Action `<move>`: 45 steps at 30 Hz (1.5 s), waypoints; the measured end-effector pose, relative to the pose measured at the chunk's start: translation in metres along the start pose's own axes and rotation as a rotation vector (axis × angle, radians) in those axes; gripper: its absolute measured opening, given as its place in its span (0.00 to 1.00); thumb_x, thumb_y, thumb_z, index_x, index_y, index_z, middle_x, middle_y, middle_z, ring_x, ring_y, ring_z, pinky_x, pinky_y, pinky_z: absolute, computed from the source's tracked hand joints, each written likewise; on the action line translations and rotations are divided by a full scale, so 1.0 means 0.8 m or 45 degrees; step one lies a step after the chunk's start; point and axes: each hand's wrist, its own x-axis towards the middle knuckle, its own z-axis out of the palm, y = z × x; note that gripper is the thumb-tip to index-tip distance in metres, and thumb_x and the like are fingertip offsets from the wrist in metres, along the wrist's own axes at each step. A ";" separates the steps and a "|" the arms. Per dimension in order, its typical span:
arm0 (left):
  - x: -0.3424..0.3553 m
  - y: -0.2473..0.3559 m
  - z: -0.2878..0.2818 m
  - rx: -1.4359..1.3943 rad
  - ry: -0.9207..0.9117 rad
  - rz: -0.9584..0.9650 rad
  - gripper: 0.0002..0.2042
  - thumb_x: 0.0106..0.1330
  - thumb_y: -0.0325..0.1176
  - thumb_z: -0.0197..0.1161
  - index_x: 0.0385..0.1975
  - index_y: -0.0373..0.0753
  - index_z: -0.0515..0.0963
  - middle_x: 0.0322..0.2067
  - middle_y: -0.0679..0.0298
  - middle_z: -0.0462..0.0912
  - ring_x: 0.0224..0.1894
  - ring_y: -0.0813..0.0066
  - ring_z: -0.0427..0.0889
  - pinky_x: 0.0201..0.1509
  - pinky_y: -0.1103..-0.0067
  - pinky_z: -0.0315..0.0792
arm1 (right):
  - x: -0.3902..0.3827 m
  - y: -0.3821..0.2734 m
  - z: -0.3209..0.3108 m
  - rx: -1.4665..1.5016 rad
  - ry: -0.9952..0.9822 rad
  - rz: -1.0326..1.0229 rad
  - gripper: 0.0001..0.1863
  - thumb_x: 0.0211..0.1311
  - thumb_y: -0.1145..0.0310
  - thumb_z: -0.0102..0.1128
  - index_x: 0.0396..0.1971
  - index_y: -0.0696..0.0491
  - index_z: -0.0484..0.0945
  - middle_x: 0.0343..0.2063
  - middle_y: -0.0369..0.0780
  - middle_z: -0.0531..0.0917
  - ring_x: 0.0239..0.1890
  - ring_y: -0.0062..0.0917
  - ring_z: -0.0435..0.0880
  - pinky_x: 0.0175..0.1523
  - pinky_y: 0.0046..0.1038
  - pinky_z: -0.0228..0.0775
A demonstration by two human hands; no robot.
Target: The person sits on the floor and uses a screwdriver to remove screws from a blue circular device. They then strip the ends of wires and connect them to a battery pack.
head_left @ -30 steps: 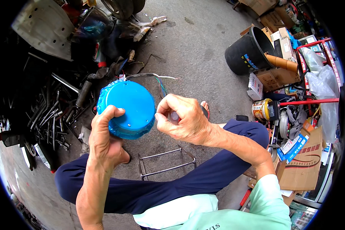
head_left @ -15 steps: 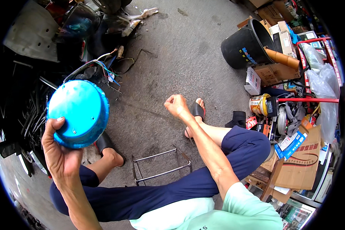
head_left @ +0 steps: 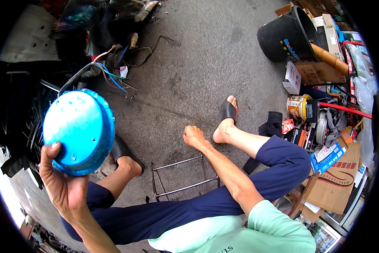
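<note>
Raised at the left, my left hand (head_left: pixel 65 189) grips a round blue plastic housing (head_left: pixel 75 124), thumb pressed on its flat face, which has small holes. A bundle of coloured wires (head_left: pixel 107 74) runs out behind it toward the upper left. My right hand (head_left: pixel 193 135) is held low between my legs with its fingers curled, apart from the housing; what it may hold is hidden. Just below it on the floor is a bare metal tube frame (head_left: pixel 185 186).
Dark heaped scrap and metal parts (head_left: pixel 25 97) line the left. At the right are a black bucket (head_left: pixel 282 38) holding a brown tube, flattened cardboard (head_left: pixel 332 181), boxes and bags. My sandalled feet (head_left: pixel 225 118) rest on concrete floor (head_left: pixel 202 59).
The blue housing has moved left with my left hand and now tilts. My right hand has left the housing's edge, dropping between my knees and slightly lower since half a second ago.
</note>
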 end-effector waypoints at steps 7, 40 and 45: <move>0.003 0.000 0.002 -0.030 -0.001 -0.065 0.24 0.49 0.26 0.65 0.49 0.33 0.68 0.48 0.58 0.73 0.53 0.61 0.72 0.61 0.57 0.62 | 0.003 0.005 0.018 -0.050 -0.040 -0.002 0.09 0.51 0.71 0.55 0.31 0.59 0.80 0.36 0.51 0.81 0.42 0.46 0.80 0.46 0.43 0.73; 0.012 0.003 -0.013 -0.064 0.257 0.040 0.28 0.56 0.33 0.64 0.58 0.38 0.65 0.58 0.56 0.67 0.61 0.60 0.65 0.65 0.53 0.54 | 0.039 -0.117 0.050 0.171 -0.139 -0.082 0.13 0.49 0.76 0.53 0.36 0.59 0.80 0.38 0.53 0.81 0.45 0.43 0.80 0.49 0.38 0.73; 0.011 0.002 -0.013 -0.074 0.316 0.071 0.27 0.56 0.33 0.64 0.57 0.37 0.65 0.58 0.56 0.68 0.60 0.60 0.66 0.65 0.54 0.54 | 0.057 -0.068 0.043 0.212 -0.098 -0.056 0.12 0.48 0.70 0.55 0.32 0.60 0.79 0.35 0.53 0.81 0.41 0.44 0.80 0.47 0.39 0.73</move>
